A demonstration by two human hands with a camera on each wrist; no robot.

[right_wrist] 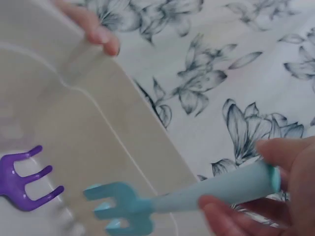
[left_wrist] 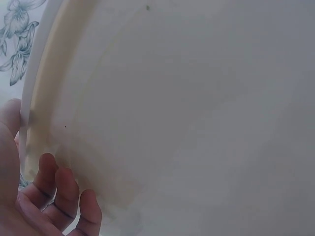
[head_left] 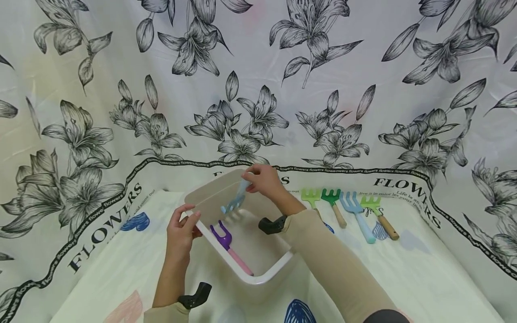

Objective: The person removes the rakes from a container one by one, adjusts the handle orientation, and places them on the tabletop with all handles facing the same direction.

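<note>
Tilted up from the table, a white plastic bin has its left rim gripped by my left hand; in the left wrist view the fingers curl under the bin's outer wall. My right hand pinches a light blue toy hand rake by its handle end, prongs pointing down into the bin. Inside the bin lies a purple rake with a pink handle, along the left wall. The blue rake's prongs hang close over the bin's inner surface.
Right of the bin lie several small rakes in a row: a light green one, a dark green one with a wooden handle, a blue one and another green one. A flower-print cloth hangs behind.
</note>
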